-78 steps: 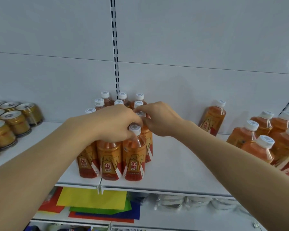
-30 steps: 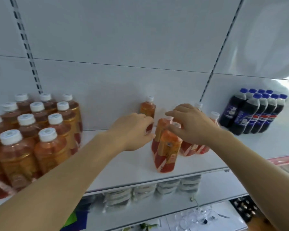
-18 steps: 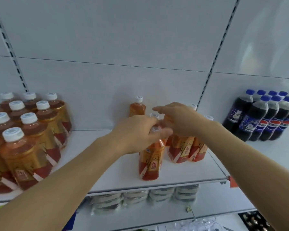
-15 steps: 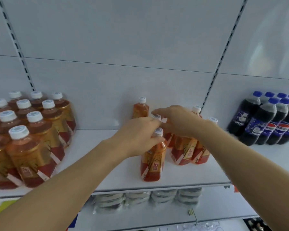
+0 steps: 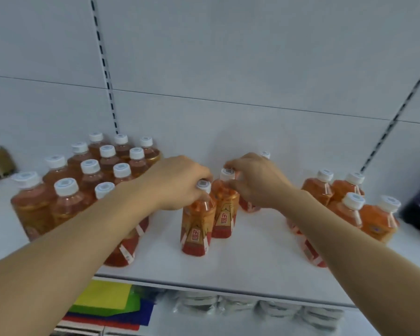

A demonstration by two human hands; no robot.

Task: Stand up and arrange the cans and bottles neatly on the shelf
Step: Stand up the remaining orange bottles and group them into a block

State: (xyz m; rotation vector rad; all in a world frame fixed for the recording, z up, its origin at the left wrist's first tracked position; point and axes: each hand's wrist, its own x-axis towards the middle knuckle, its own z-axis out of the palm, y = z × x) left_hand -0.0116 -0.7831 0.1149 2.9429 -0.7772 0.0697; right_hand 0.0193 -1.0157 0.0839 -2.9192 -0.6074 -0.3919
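Bottles now travel with us: our left hand grips one bottle by its neck, our right hand pinches another's cap (both on the shelf), nearer the tidy block than before.

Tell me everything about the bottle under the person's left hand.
The front bottle is clear plastic holding orange drink, with a white cap and a red-and-gold label bearing Chinese characters. It stands upright on the white shelf. The left hand grips its neck; a matching bottle stands close behind it.
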